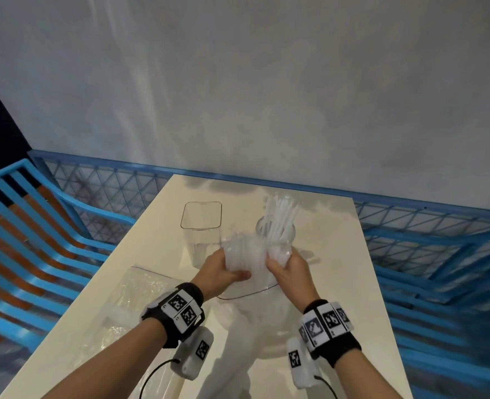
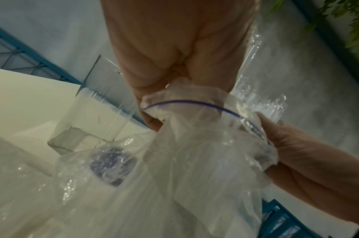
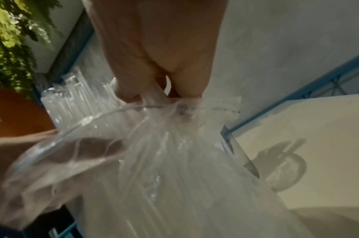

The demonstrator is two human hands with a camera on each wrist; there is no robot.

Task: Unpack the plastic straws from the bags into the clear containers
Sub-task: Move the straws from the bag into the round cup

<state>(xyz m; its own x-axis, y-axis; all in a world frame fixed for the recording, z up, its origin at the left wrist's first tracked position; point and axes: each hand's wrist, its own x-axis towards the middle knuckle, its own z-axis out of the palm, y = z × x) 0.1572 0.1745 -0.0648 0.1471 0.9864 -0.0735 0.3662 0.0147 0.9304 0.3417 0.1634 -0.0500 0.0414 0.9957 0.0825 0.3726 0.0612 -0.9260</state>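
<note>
My left hand (image 1: 223,272) grips a bundle of clear plastic straws (image 1: 243,251) above the table, and its fingers (image 2: 152,122) sit in the mouth of a clear zip bag (image 2: 194,161). My right hand (image 1: 287,269) pinches the bag's zip rim (image 3: 174,106); the bag (image 1: 252,289) hangs down toward me. Just beyond the hands stands an empty clear rectangular container (image 1: 200,226). To its right, a round clear container (image 1: 288,234) holds several white straws (image 1: 281,214).
An emptied clear bag (image 1: 134,292) lies flat on the cream table (image 1: 338,283) at the left. A blue slatted bench (image 1: 36,226) stands left of the table, and a blue mesh rail (image 1: 108,185) runs behind it along a grey wall.
</note>
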